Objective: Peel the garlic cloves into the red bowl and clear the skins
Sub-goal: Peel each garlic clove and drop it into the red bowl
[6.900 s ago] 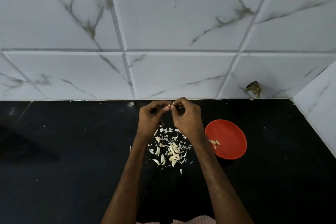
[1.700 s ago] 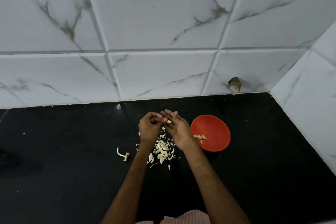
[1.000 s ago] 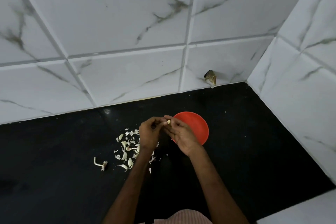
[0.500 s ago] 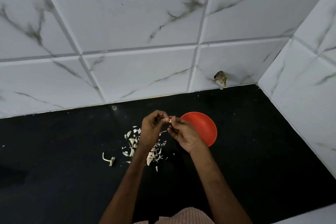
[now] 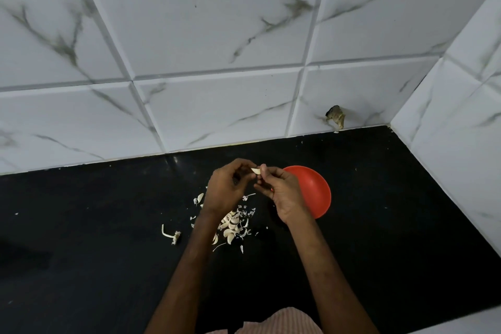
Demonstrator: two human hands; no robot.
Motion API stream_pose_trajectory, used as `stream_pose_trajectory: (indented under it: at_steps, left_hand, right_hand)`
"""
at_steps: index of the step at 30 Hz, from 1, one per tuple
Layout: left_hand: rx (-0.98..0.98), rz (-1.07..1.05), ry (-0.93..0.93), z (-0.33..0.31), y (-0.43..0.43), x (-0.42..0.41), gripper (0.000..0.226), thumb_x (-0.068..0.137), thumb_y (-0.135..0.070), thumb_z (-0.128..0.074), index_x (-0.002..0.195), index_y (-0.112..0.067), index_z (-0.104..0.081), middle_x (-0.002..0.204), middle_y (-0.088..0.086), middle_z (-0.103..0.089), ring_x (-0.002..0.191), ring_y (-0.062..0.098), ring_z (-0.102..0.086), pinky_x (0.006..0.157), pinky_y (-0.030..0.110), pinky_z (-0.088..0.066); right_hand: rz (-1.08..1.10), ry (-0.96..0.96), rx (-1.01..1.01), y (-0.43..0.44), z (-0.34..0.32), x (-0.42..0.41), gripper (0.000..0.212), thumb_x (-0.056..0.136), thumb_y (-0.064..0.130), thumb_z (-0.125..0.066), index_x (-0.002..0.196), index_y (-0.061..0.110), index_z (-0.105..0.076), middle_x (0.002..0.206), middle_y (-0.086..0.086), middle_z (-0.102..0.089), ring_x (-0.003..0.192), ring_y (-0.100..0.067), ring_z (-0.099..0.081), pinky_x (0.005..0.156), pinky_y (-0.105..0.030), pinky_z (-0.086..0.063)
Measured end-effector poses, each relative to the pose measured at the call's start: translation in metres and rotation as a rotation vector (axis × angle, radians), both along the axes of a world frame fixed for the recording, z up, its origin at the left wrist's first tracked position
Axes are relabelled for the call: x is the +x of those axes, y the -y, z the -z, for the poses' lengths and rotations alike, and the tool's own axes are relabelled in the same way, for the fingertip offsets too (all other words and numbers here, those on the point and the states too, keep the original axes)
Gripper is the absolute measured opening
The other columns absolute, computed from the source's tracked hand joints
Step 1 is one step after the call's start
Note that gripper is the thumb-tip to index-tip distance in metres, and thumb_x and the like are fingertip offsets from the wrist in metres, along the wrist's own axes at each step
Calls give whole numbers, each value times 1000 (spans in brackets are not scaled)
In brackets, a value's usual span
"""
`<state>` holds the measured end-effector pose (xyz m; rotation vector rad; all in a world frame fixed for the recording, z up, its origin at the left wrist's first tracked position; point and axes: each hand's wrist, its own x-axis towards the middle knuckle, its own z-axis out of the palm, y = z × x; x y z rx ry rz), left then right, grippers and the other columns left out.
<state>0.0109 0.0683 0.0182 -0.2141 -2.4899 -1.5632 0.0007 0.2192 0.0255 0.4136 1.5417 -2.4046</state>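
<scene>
While a pile [image 5: 233, 225] of skins and cloves is lying on the counter [image 5: 81, 252] just below centre, the left hand [image 5: 226, 190] and right hand [image 5: 284, 198] are pinching one clove [image 5: 256, 170] between their fingertips above it. Right of centre, the bowl [image 5: 317, 190] is sitting partly behind the right hand.

White marble-veined wall tiles [image 5: 217, 106] meet a black countertop [image 5: 81, 266].
</scene>
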Motion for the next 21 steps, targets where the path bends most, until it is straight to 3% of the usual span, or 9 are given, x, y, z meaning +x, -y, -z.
stream_pose_trajectory:
  at_steps: [3,8,13,17,21]
  left_hand:
    - [-377,-16,-140,-7,4,2,17,93,-25,-68,110,-27,-68,96,-13,-71,78,5,-64,69,31,-55]
    - [-582,27,-221,-11,-1,1,17,101,-27,-57,109,-16,-67,102,-3,-70,88,18,-67,66,34,-52]
    - [-586,28,-84,-4,-11,2,15,105,-30,-44,109,-18,-52,105,-3,-62,88,24,-63,69,43,-52]
    - [-531,-7,-85,3,-23,8,27,108,-38,-34,103,-17,-50,99,-3,-61,79,24,-62,63,39,-47]
    - [-393,-94,-95,9,-32,10,30,107,-35,-36,88,-15,-48,78,-6,-55,64,20,-54,55,35,-41]
  right_hand:
    - [-14,-58,125,0,-4,-1,14,95,12,-67,91,-1,-69,77,-9,-67,72,-12,-66,67,-26,-60]
    - [-5,-125,271,-2,-5,-3,15,95,13,-68,83,5,-70,76,-9,-69,68,-11,-66,64,-26,-58]
    - [-25,-116,313,-5,-7,-7,14,97,9,-64,88,1,-71,82,-16,-71,73,-15,-69,71,-31,-58]
    - [-23,-56,305,-3,-10,-6,17,98,7,-62,88,-5,-69,74,-12,-67,65,-11,-66,66,-28,-59]
    - [-21,-35,309,0,-11,-4,21,99,7,-62,96,-12,-68,79,-16,-66,69,-15,-65,61,-23,-57]
